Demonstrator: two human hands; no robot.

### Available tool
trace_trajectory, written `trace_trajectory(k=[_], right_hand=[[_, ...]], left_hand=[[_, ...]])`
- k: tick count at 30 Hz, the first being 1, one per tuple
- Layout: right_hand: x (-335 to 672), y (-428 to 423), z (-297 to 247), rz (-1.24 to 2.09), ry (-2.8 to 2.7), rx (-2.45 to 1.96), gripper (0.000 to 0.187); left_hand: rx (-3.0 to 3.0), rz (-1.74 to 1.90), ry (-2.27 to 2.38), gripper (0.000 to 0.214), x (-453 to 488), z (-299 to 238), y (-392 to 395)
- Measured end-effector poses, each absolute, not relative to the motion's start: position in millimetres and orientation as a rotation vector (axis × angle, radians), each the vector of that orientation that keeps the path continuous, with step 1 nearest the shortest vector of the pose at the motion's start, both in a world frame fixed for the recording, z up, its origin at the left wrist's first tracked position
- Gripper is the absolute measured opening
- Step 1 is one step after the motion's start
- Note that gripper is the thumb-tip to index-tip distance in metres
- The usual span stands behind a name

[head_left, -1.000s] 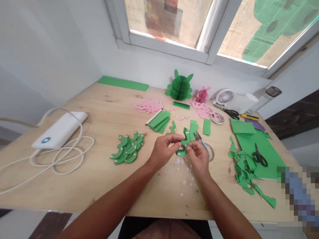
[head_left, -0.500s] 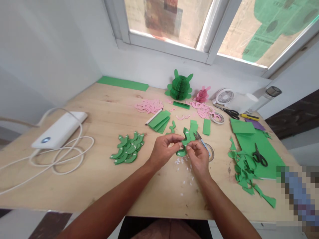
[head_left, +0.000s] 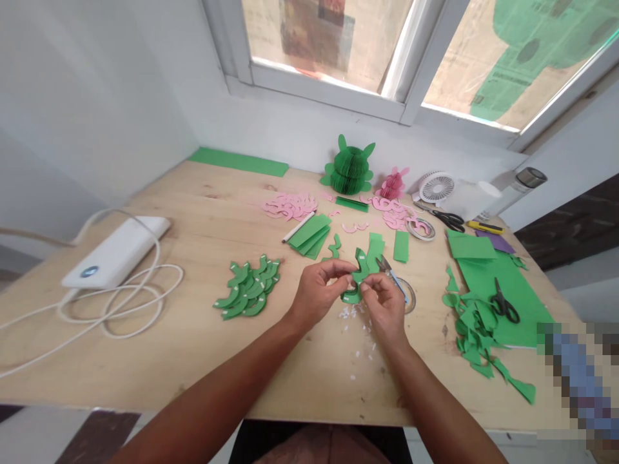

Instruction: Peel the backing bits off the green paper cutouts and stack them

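Toward the right edge of the desk (head_left: 193, 367), green scraps (head_left: 476, 332) lie beside black-handled scissors (head_left: 507, 310) on a green sheet (head_left: 522, 303); near the left edge sits a white box (head_left: 116, 251). A blue-handled tool (head_left: 401, 288) and a tape ring (head_left: 412, 307) crowd my right hand (head_left: 388, 309), and green curved pieces (head_left: 249, 287) are piled left of my left hand (head_left: 315, 293). My forearms reach over the front edge, hands turned inward. Both sets of fingers are clamped on a wavy green strip (head_left: 362, 259), which sticks out above and below the pinch.
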State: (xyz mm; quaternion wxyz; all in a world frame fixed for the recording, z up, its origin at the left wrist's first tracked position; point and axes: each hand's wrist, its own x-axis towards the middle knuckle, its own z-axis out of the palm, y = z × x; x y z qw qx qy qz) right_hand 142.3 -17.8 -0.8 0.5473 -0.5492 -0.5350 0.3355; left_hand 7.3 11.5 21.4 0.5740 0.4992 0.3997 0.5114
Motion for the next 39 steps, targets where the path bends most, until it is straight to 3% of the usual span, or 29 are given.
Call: trace_trajectory(k=[19, 39], right_hand=[[138.3, -22.8, 12.0, 0.555, -1.452, -1.367, 0.006], [138.9, -24.5, 12.3, 0.541, -1.488, -1.368, 0.005]], left_hand=[[1.119, 1.265, 0.962, 0.022, 10.1, 18.5, 12.1], [0.846, 1.227, 0.921, 0.026, 8.4, 21.9, 15.1]])
